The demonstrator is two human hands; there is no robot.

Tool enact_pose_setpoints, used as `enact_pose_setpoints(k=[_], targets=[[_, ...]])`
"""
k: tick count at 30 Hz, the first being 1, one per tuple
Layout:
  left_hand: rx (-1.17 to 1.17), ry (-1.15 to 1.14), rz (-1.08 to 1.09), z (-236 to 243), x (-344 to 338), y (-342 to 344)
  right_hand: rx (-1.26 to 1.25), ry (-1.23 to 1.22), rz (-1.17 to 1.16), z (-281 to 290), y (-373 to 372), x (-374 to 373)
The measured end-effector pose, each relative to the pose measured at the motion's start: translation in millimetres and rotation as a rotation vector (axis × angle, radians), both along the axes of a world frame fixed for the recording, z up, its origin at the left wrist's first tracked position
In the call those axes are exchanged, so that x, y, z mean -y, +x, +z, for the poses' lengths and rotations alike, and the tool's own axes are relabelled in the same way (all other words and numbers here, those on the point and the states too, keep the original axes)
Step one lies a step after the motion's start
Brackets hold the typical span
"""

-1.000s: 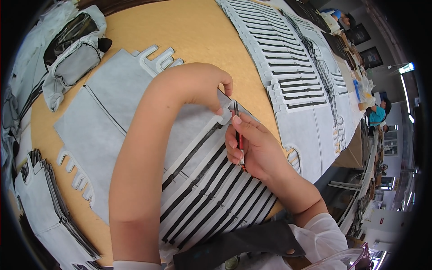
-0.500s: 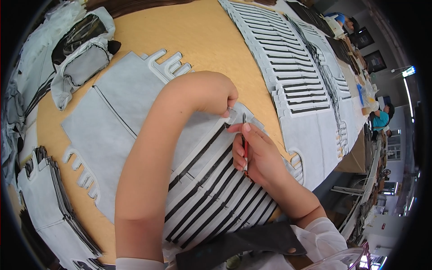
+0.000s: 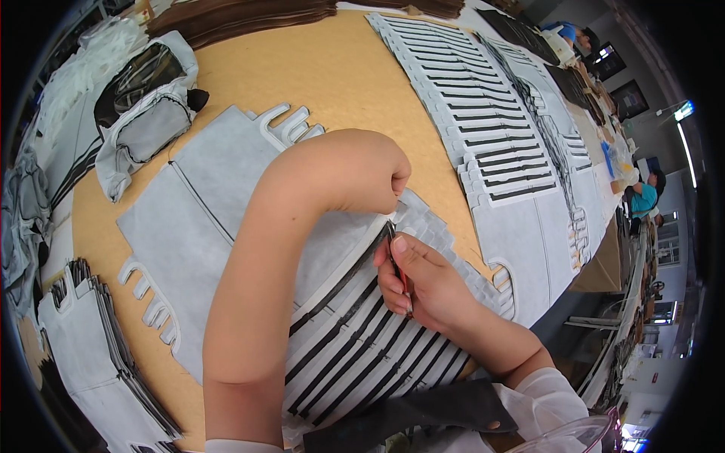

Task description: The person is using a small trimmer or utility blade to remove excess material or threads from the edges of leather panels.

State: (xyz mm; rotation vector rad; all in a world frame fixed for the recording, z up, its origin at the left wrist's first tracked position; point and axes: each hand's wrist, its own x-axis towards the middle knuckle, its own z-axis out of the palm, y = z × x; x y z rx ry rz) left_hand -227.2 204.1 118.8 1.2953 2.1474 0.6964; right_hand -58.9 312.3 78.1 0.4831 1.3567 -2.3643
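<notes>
A large grey leather-like panel (image 3: 204,174) lies flat on the tan board, with a row of black-and-white strips (image 3: 347,340) running across its near part. My left hand (image 3: 381,177) is bent sharply at the wrist, its fingers closed on the panel's edge at the far end of the first strip; its fingertips are partly hidden. My right hand (image 3: 423,279) is closed round a slim red-and-black pointed tool (image 3: 398,266), held like a pen. The tool's dark tip touches or nearly touches the strip end just below my left fingers.
The tan board (image 3: 302,60) holds a stack of similar grey pieces (image 3: 91,332) at near left and more striped panels (image 3: 483,106) at right. A grey-and-black bundle (image 3: 147,124) lies at far left. Brown material (image 3: 242,19) lines the back. Co-workers (image 3: 646,198) are at far right.
The view has shifted slightly, so the scene sits lower. My right hand has brought the tool's tip left to the strip end near my left fingers. My left hand remains at the edge.
</notes>
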Motion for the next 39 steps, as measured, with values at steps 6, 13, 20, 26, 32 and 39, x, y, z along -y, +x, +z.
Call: enact_pose_setpoints(k=[6, 13, 20, 26, 32, 39], targets=[[0.022, 0.018, -0.002, 0.2, -0.6, -0.4, -0.003, 0.055, -0.011, -0.6, 0.7, 1.7], [0.020, 0.012, -0.003, 1.1, 0.8, 0.1, -0.007, 0.037, -0.046, -0.8, 0.1, 5.3], [0.020, -0.022, 0.007, 1.3, -2.0, -0.2, -0.014, 0.058, -0.048, -2.8, -0.5, 4.7], [0.027, -0.010, 0.000, 1.0, -0.2, -0.8, -0.017, 0.050, -0.058, -2.8, -0.9, 6.9], [0.033, 0.003, -0.002, -1.4, -0.7, -1.9, -0.022, 0.056, -0.062, -2.7, -1.4, 6.9], [0.039, -0.010, 0.008, -0.7, -1.4, 0.2, -0.011, 0.016, -0.061, -2.6, -0.4, 5.4]])
